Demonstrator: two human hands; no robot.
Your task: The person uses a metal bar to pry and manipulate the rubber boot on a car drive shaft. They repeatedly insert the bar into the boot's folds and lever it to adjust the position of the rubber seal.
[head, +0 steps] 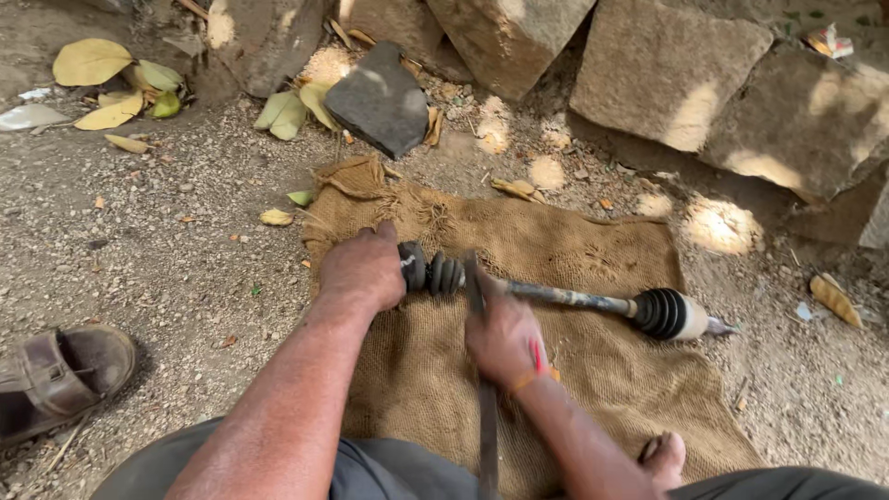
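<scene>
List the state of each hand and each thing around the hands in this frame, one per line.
left hand: closed over one end of the axle shaft
right hand: gripping a dark metal bar
axle shaft: lying flat across the sacking
near rubber boot: on the shaft, beside the left hand
far rubber boot: on the shaft, untouched
metal bar: held, tip against the shaft
burlap sack: spread on the ground
sandal: on the gravel

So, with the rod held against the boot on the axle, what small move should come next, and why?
Probably press the rod tip a little deeper under the boot edge. The left hand already pins that end of the axle on the sack, and the right hand holds the rod right at the boot.
</scene>
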